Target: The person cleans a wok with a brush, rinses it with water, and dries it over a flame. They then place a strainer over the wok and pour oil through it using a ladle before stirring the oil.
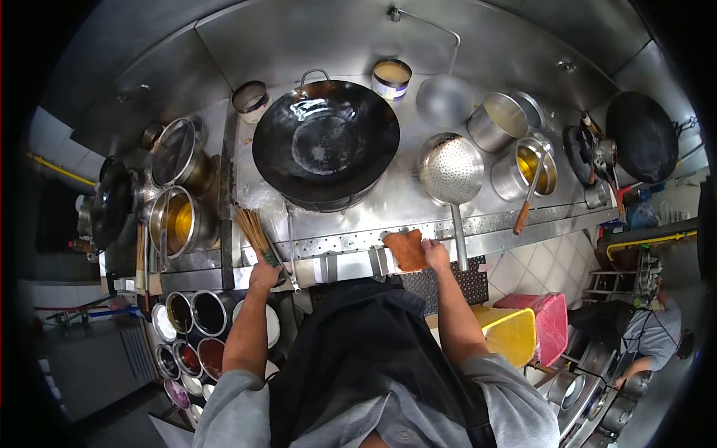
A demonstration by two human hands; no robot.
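My left hand [265,276] is closed around a bamboo brush [254,230], its bristles pointing up and away over the front edge of the steel stove. A metal ladle handle [291,246] lies just right of the brush. My right hand [435,254] grips the right side of an orange-brown cloth [407,250] at the stove's front edge. A large black wok [325,145], wet and shiny inside, sits on the stove beyond both hands. To the right of the wok rests a perforated strainer [451,169], its handle reaching toward me near my right hand.
Oil pots [179,222] stand at the left, metal pots [498,122] at the right. Sauce containers [210,313] are below left. Yellow [509,334] and pink bins [551,328] stand below right. Another person [651,332] works at the far right.
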